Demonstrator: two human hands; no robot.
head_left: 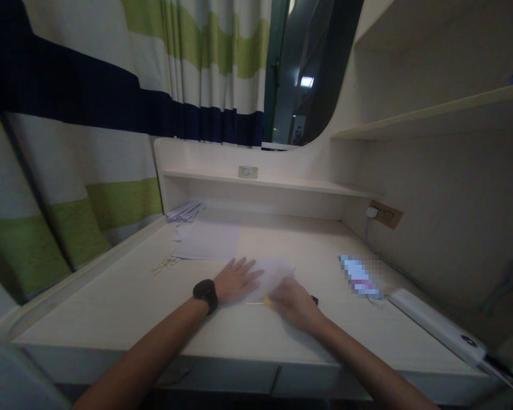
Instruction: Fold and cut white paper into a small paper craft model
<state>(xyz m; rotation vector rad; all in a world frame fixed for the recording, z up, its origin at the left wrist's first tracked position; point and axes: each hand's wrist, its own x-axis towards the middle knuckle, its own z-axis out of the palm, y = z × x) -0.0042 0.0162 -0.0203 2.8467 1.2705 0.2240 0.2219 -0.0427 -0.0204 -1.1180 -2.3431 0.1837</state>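
Left hand (pixel 236 280) lies flat, fingers spread, pressing a white paper sheet (pixel 270 272) mid-desk (pixel 111 302). Right hand (pixel 293 304) covers the sheet's near edge; its grip is unclear. Bare desk surrounds them.

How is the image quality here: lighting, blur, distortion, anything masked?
Head view: dim and soft throughout; wide-angle lens bends the desk edge and curtain; the right hand is motion-smeared on the paper sheet, the left hand sharper; a pixelated patch masks something on the desk.
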